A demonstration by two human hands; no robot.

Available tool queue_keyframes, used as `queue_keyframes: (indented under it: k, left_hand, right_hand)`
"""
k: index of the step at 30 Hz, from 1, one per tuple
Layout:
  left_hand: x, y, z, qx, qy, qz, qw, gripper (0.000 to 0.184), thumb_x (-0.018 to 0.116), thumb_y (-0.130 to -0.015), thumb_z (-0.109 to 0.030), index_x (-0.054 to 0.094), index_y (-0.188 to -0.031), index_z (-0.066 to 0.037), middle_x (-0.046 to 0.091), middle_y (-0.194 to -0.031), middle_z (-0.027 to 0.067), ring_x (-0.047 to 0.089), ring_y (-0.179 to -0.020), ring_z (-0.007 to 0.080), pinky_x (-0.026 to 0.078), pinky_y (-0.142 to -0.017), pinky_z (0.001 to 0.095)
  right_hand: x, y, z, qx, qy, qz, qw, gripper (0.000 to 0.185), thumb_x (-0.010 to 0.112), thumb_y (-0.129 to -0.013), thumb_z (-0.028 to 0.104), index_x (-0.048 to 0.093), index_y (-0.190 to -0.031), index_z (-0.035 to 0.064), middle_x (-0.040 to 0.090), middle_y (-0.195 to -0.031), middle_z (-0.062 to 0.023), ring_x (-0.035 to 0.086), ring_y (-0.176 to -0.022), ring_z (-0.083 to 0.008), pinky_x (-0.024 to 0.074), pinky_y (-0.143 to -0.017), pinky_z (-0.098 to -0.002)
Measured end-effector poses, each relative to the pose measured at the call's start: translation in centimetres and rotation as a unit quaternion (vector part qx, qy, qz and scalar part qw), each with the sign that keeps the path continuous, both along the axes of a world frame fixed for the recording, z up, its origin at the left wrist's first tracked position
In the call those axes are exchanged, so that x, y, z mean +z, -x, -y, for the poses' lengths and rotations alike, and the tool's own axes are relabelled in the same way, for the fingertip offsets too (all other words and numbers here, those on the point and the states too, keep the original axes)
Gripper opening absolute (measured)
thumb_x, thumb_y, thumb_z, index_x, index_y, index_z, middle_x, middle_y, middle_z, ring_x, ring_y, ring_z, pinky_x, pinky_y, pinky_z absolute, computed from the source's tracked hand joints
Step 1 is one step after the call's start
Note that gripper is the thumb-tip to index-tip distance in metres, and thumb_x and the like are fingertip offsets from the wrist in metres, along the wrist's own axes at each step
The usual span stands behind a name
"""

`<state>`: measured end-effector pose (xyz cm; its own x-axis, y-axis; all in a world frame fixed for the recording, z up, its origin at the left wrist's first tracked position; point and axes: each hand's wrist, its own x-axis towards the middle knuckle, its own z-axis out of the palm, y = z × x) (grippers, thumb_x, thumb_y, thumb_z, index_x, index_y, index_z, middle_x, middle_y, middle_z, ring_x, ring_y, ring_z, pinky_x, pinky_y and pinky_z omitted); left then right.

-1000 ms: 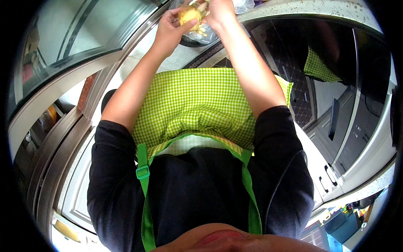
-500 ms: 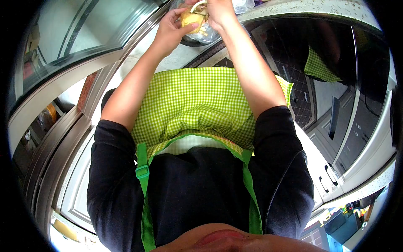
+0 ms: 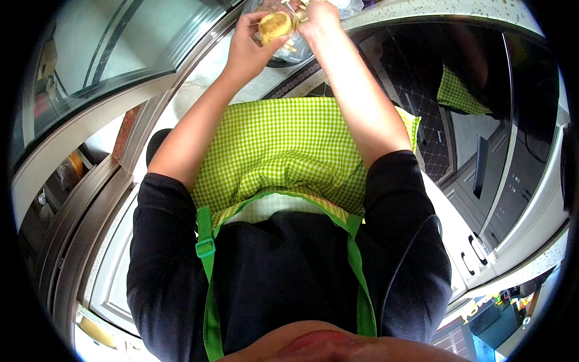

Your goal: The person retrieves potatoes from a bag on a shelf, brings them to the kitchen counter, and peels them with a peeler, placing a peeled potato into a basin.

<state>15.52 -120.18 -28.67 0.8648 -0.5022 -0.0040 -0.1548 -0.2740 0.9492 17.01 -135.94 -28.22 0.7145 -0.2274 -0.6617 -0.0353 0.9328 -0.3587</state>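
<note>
At the top of the head view my left hand [image 3: 250, 45] grips a yellow, partly peeled potato [image 3: 275, 27], thumb along its lower side. My right hand [image 3: 319, 19] is closed just right of the potato, around a peeler [image 3: 291, 8] whose white end shows at its fingers. The rest of the peeler is hidden by the hand. Beneath both hands lies a clear plastic bag [image 3: 297, 53] with pale peelings on it, over a dark round rim.
A green checked apron [image 3: 277, 136] covers my front. To the left stands a glass sliding door [image 3: 151, 48] with a metal frame. On the right is a dark glossy panel [image 3: 482, 66] along a speckled counter edge [image 3: 446, 11]. White cabinet doors with black handles are lower right.
The potato has turned, showing a browner face. My left fingers have shifted around it. My right hand, with the peeler, has moved slightly and tilted.
</note>
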Motion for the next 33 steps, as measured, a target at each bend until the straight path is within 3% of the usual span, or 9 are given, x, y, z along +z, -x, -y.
queue_keyframes:
  k: [6,7,12,17,19,22,26,29,33]
  left_hand:
    - [1.1,-0.4,0.2,0.029,-0.028,-0.129,0.991,0.061,0.075,-0.079,-0.014,0.042,-0.126,0.005,0.055,-0.116,0.0150,0.058,-0.102,0.0171,0.050,-0.087,0.0287]
    - [1.0,-0.5,0.1,0.029,-0.028,-0.129,0.991,0.061,0.075,-0.079,-0.014,0.042,-0.126,0.005,0.055,-0.116,0.0150,0.058,-0.102,0.0171,0.050,-0.087,0.0287]
    - [1.1,-1.0,-0.1,-0.012,0.172,-0.300,0.938,0.055,0.069,-0.082,-0.009,0.042,-0.127,0.006,0.057,-0.115,0.0134,0.058,-0.102,0.0169,0.048,-0.089,0.0284]
    - [1.3,-1.1,-0.1,-0.004,0.134,-0.253,0.958,0.057,0.071,-0.080,-0.010,0.042,-0.126,0.006,0.058,-0.114,0.0136,0.058,-0.101,0.0163,0.048,-0.089,0.0283]
    - [1.4,-1.2,-0.2,0.000,0.109,-0.239,0.965,0.057,0.072,-0.080,-0.010,0.043,-0.126,0.007,0.058,-0.113,0.0135,0.058,-0.101,0.0160,0.048,-0.089,0.0281]
    - [0.9,-1.3,-0.2,0.004,0.055,-0.230,0.972,0.058,0.074,-0.078,-0.011,0.044,-0.124,0.007,0.058,-0.112,0.0134,0.058,-0.100,0.0160,0.048,-0.089,0.0278]
    - [1.3,-1.0,-0.1,0.004,0.096,-0.234,0.967,0.058,0.075,-0.076,-0.007,0.044,-0.123,0.007,0.058,-0.112,0.0135,0.058,-0.100,0.0162,0.048,-0.089,0.0275]
    - [1.2,-0.9,-0.1,0.011,0.093,-0.224,0.970,0.060,0.076,-0.075,-0.003,0.043,-0.124,0.007,0.057,-0.114,0.0139,0.058,-0.101,0.0171,0.048,-0.090,0.0278]
    - [1.6,-0.3,0.2,0.019,0.125,-0.222,0.967,0.062,0.075,-0.074,0.002,0.041,-0.125,0.006,0.054,-0.119,0.0157,0.057,-0.105,0.0191,0.048,-0.092,0.0295]
  right_hand:
    - [1.6,0.5,-1.6,0.086,0.139,-0.017,0.986,0.036,0.062,-0.089,0.038,0.060,-0.089,0.0025,0.062,-0.080,-0.0080,0.061,-0.067,-0.0195,0.0511,-0.059,-0.0335]
    - [1.6,0.6,-1.7,0.084,0.100,0.025,0.991,0.034,0.062,-0.089,0.036,0.059,-0.087,0.0024,0.062,-0.079,-0.0078,0.061,-0.066,-0.0192,0.0506,-0.058,-0.0332]
    - [1.2,0.6,-0.9,0.082,0.121,0.077,0.986,0.030,0.061,-0.091,0.031,0.059,-0.083,0.0014,0.061,-0.073,-0.0089,0.061,-0.064,-0.0195,0.0501,-0.057,-0.0323]
    - [2.0,0.7,-1.3,0.094,0.189,0.094,0.973,0.028,0.058,-0.093,0.026,0.059,-0.080,0.0004,0.061,-0.069,-0.0096,0.061,-0.061,-0.0196,0.0496,-0.055,-0.0307]
    - [2.0,1.0,-1.6,0.167,0.368,0.097,0.910,0.033,0.064,-0.088,0.030,0.061,-0.076,-0.0008,0.063,-0.069,-0.0089,0.060,-0.058,-0.0158,0.0504,-0.052,-0.0302]
    - [2.5,1.2,-2.3,0.145,0.397,0.093,0.902,0.037,0.067,-0.086,0.031,0.062,-0.067,0.0001,0.062,-0.062,-0.0068,0.058,-0.055,-0.0118,0.0470,-0.051,-0.0258]
    - [1.9,1.1,-2.0,0.126,0.360,0.092,0.920,0.036,0.067,-0.086,0.031,0.062,-0.069,-0.0006,0.063,-0.064,-0.0071,0.058,-0.055,-0.0122,0.0464,-0.051,-0.0258]
    - [1.6,0.8,-1.8,0.107,0.318,0.108,0.936,0.027,0.057,-0.093,0.024,0.059,-0.081,0.0002,0.061,-0.070,-0.0091,0.060,-0.060,-0.0196,0.0498,-0.054,-0.0304]
    - [1.8,0.8,-1.4,0.047,0.185,0.089,0.978,0.028,0.059,-0.092,0.026,0.059,-0.083,0.0000,0.061,-0.070,-0.0090,0.060,-0.060,-0.0203,0.0508,-0.054,-0.0316]
